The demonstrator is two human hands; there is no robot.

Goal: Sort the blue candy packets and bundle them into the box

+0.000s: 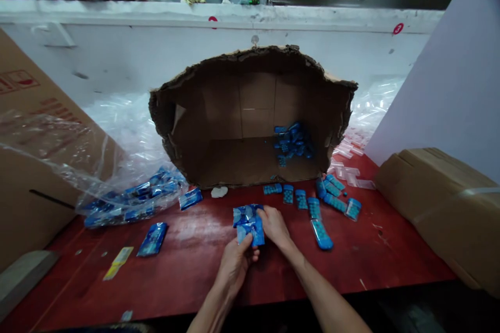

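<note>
Over the red table, my left hand (pixel 237 260) pinches the lower part of a blue foil packet (pixel 250 226) between thumb and fingers. My right hand (pixel 274 226) grips the same packet's upper right side, its fingertips partly hidden. To the right of my hands lie several small clear tubes of blue balls (pixel 300 199), one of them a longer tube (pixel 321 234) nearer me. Two loose blue packets, one (pixel 152 239) closer and one (pixel 190 199) farther, rest on the left.
A torn-open cardboard box (pixel 226 164) stands on its side ahead, with blue pieces (pixel 292 140) inside. At left, a clear plastic bag (pixel 133 200) holds blue packets. Cartons (pixel 441 213) flank the red table (pixel 187 281). Clear empty tubes (pixel 351 174) lie at back right.
</note>
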